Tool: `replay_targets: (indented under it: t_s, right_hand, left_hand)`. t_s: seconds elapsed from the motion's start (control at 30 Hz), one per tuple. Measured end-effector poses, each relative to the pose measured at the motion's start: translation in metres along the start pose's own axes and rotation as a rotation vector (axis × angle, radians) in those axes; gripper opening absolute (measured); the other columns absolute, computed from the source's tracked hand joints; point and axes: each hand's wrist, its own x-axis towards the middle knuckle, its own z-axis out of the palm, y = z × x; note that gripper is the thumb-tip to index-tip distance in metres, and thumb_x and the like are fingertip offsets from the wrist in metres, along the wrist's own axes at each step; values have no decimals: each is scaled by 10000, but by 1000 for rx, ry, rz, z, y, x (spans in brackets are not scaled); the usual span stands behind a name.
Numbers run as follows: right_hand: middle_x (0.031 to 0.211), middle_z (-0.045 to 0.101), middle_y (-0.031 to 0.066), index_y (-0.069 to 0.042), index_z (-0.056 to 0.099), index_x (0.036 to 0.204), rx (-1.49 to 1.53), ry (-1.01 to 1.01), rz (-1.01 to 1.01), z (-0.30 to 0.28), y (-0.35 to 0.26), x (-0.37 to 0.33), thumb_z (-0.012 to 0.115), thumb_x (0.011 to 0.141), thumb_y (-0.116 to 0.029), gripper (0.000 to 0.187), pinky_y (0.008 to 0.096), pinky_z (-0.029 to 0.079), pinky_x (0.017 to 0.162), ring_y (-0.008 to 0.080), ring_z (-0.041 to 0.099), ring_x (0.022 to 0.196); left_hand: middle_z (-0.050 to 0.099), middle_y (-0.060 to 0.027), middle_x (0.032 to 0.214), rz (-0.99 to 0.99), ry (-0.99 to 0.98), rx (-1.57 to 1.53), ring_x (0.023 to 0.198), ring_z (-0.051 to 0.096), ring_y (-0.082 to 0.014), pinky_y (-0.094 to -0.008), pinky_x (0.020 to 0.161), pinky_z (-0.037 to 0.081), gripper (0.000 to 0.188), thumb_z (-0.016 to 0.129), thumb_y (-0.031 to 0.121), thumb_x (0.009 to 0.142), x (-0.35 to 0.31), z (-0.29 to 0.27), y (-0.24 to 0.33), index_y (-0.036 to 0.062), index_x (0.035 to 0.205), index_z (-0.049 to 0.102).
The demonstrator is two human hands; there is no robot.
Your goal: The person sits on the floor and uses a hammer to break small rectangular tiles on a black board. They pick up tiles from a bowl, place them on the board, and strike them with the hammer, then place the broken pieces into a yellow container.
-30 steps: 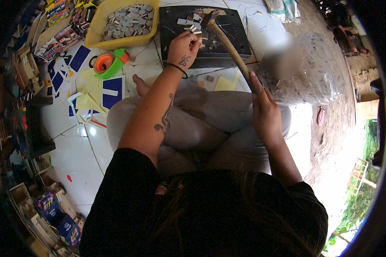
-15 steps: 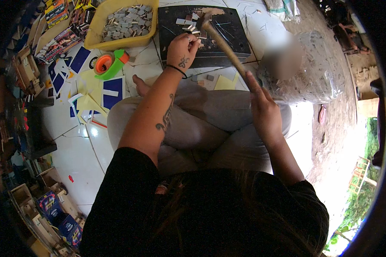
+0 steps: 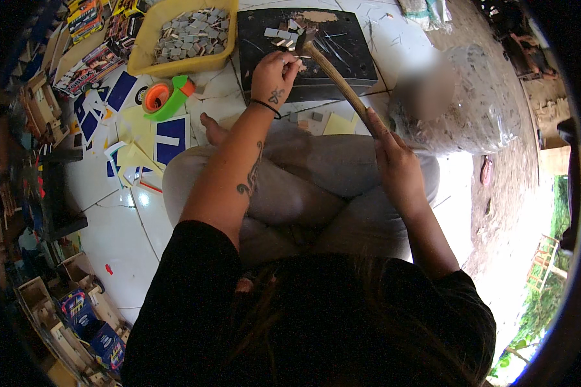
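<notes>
My right hand point(image 3: 399, 169) is wrapped round the wooden handle of a hammer point(image 3: 339, 80). The hammer's dark head is over a low black block point(image 3: 348, 71), just beyond the fingertips of my left hand point(image 3: 274, 77). That hand rests at the block's near left part with thumb and fingers pinched together; what is between them is too small to make out. Grey and pale wooden chips point(image 3: 281, 33) lie in a loose group past my left fingers. Thin nail-like slivers point(image 3: 332, 46) are strewn on the block's right half.
A yellow basin point(image 3: 137, 57) of small grey pieces stands left of the block. Nearer are a green-and-orange tape dispenser point(image 3: 168, 97) and blue and yellow paper scraps point(image 3: 133, 155). A filled clear plastic bag point(image 3: 484, 103) sits at the right. Wooden parts point(image 3: 45, 309) line the left.
The hammer's head has come down and slightly left, close to my left fingertips. My right hand has shifted only slightly; the left hand stays in place.
</notes>
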Motion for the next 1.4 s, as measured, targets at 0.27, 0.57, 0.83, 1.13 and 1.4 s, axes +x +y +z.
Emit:
replay_targets:
  t_s: [0.27,0.57,0.83,1.13,1.4]
  right_hand:
    - [1001,600,205,-278,335,1396,6,-51,-7,5,10,2,468,904,-93,542,467,502,703,388,618,827]
    - [1084,585,212,-75,486,1186,-136,116,97,-5,74,112,470,917,-227,309,489,476,773,407,588,932]
    - [1047,539,173,-58,461,1146,-421,89,142,36,103,148,536,877,-257,343,480,472,788,374,559,976]
    - [917,652,165,-57,672,887,-474,-96,-18,70,34,211,590,794,-208,196,444,500,784,335,627,861]
    - [803,669,184,4,667,798,-364,-185,-46,61,52,242,617,748,-221,235,371,531,688,272,672,763]
  left_hand:
    - [566,-83,688,1,8,-21,629,570,-241,-347,602,468,159,642,176,827,0,2,-2,28,772,624]
    - [629,-125,759,-29,133,20,648,608,-293,-364,609,496,141,634,177,816,13,-20,-8,39,822,657]
    - [610,-109,1039,-177,196,890,988,561,-305,-427,824,461,326,641,294,783,79,-114,-64,106,1049,636]
    - [595,-66,978,-3,-287,601,973,536,-274,-433,856,434,237,684,226,750,90,-26,-53,135,967,651]
    - [650,-69,759,-206,12,-10,664,614,-147,-270,618,491,145,678,101,783,55,-51,-27,40,900,618]
